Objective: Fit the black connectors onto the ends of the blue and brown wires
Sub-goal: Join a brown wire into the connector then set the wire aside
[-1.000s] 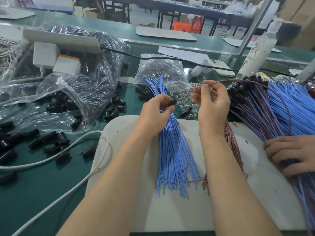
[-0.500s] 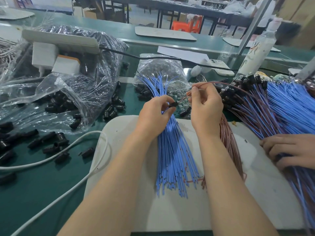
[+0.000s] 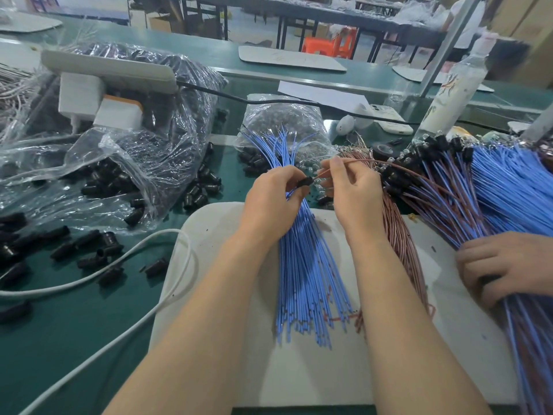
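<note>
Centre of frame: the left hand [image 3: 273, 199] pinches one black connector [image 3: 304, 182] between thumb and fingertips. The right hand [image 3: 351, 190], just beside it, pinches a single brown wire [image 3: 389, 164] whose end meets the connector. Below the hands, the blue wires [image 3: 305, 265] fan down across the white board [image 3: 209, 324], with the brown bundle [image 3: 401, 235] to their right. Loose connectors [image 3: 89, 253] lie at lower left. Another person's hand [image 3: 505, 265] rests on the fitted wires [image 3: 449, 190] at the right edge.

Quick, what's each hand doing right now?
Left hand: pinching a black connector.
Right hand: pinching a brown wire near its end.
</note>
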A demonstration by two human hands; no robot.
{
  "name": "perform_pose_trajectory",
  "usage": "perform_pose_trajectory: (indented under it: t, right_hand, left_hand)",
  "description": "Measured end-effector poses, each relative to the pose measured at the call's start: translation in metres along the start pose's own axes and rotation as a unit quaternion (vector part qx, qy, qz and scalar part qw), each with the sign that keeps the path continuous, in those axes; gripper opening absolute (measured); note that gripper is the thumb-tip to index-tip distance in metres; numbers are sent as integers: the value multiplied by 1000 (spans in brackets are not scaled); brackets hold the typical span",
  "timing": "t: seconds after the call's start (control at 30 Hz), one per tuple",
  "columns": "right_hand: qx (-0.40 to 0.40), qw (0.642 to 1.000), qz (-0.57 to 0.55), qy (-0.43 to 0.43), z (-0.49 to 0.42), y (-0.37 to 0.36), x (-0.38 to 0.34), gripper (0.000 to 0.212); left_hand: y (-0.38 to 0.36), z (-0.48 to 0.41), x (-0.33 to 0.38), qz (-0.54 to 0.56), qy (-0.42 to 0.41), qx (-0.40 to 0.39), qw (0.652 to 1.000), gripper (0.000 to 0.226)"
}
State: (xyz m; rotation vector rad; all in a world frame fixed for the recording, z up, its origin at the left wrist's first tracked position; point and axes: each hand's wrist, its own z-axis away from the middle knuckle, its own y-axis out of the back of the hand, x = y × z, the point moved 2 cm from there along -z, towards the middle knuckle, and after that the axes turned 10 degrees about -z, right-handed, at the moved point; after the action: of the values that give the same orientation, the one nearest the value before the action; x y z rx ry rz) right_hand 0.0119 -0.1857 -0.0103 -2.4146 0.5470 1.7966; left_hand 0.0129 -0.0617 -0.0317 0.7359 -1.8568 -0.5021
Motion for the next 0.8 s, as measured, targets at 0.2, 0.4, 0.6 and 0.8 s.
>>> perform_pose_trajectory:
  t: [0.2,0.4,0.6,0.8]
  right_hand:
    - [-71,996,52,-20,1,-8,4,27]
    - [-14,997,-60,-41,3,-7,-5,28]
    - [-88,995,-18,-53,5,-16,2,36]
    - [-132,988,-83,-10,13,-23,-6,16]
  left_hand:
    - [1,1,4,12,-33,17,999,10]
    - [1,1,5,22,-32,39,998,10]
    - [4,2,11,59,-53,60,995,14]
    - [12,-3,6,301,97,75,946,6]
